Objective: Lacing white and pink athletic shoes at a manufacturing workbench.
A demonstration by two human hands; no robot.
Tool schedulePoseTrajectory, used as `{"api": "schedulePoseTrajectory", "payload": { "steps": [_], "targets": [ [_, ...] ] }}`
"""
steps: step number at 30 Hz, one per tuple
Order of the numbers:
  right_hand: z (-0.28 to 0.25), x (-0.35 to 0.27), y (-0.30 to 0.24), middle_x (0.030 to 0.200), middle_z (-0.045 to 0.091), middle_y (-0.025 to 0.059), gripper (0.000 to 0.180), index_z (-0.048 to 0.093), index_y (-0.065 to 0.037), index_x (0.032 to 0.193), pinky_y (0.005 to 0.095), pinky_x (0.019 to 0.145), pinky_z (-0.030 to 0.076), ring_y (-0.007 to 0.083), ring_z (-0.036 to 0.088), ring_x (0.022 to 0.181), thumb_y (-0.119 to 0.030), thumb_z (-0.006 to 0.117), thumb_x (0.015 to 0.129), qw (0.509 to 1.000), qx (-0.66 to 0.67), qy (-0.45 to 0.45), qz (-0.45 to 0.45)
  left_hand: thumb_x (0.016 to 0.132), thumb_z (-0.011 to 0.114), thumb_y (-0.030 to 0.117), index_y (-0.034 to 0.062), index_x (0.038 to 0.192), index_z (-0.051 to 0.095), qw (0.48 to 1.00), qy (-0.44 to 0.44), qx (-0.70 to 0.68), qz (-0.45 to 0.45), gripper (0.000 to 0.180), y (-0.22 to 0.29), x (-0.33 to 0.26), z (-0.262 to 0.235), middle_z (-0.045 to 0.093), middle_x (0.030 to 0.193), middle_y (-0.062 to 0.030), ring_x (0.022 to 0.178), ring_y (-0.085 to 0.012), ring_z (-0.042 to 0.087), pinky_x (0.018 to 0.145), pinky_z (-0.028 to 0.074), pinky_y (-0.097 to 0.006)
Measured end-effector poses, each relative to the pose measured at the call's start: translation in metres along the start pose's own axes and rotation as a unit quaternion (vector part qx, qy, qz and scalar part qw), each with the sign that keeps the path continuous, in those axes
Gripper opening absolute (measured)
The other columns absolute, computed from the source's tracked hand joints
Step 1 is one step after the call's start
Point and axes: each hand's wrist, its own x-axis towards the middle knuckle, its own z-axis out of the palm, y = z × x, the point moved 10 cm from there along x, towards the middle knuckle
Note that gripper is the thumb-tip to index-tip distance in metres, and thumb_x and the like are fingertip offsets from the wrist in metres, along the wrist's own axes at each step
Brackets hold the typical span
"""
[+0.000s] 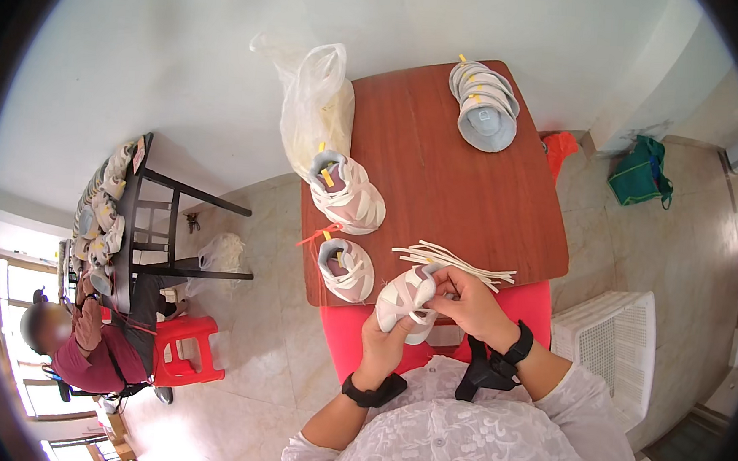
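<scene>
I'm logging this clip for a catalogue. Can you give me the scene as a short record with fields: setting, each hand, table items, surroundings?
setting: a person seated at a small reddish-brown table, seen from above
left hand: left hand grips a white and pink shoe from below
right hand: right hand pinches at the shoe's top
table items: white laces; two more shoes; stacked shoes; clear plastic bag
surroundings: another person by a red stool; green bag; white crate

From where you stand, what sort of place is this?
Probably a small home workshop for finishing shoes. Both hands hold a white-and-pink sneaker over a reddish-brown wooden table with loose white laces and stacked grey shoes; another person works at a dark table.
</scene>
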Motion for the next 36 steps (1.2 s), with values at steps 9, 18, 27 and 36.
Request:
{"api": "schedulePoseTrajectory", "payload": {
  "steps": [9,18,27,36],
  "targets": [
    [0.004,-0.023,-0.036,0.103,0.063,0.0052,0.015,0.067,-0.002,0.103,0.0253,0.071,0.051,0.0105,0.062,0.081,-0.002,0.062,0.088,0.979,-0.11,0.042,-0.163,0.091,0.064,0.003,0.0015,0.128,0.055,0.981,0.027,-0.182,-0.06,0.038,-0.01,0.004,0.002,0.063,0.12,-0.0071,0.108,-0.0149,0.06,0.094,0.048,-0.031],
    [0.008,-0.041,-0.074,0.092,0.064,0.0089,0.021,0.069,-0.004,0.1,0.0286,0.062,0.053,0.0221,0.066,0.072,0.003,0.066,0.081,0.915,-0.237,0.146,-0.292,0.095,0.061,0.012,0.0013,0.132,0.049,0.933,-0.048,-0.33,-0.132,0.041,-0.004,0.006,0.013,0.059,0.125,-0.0078,0.112,-0.0169,0.058,0.096,0.047,-0.033],
    [0.004,-0.025,-0.052,0.079,0.065,0.0059,0.009,0.07,-0.001,0.091,0.0229,0.056,0.042,0.0085,0.056,0.065,-0.007,0.07,0.085,0.963,-0.172,0.087,-0.186,0.095,0.059,0.009,0.0011,0.128,0.052,0.961,-0.001,-0.245,-0.131,0.035,-0.011,0.009,0.007,0.061,0.122,-0.0085,0.109,-0.0161,0.06,0.094,0.047,-0.032],
    [-0.002,-0.023,-0.048,0.074,0.062,0.0017,0.012,0.067,-0.001,0.081,0.0231,0.056,0.04,0.006,0.052,0.064,-0.01,0.074,0.08,0.977,-0.135,0.101,-0.131,0.095,0.056,0.008,0.0005,0.126,0.054,0.961,0.008,-0.237,-0.14,0.032,-0.009,0.003,0.011,0.061,0.123,-0.0079,0.11,-0.0169,0.059,0.095,0.047,-0.034]
  ]
}}
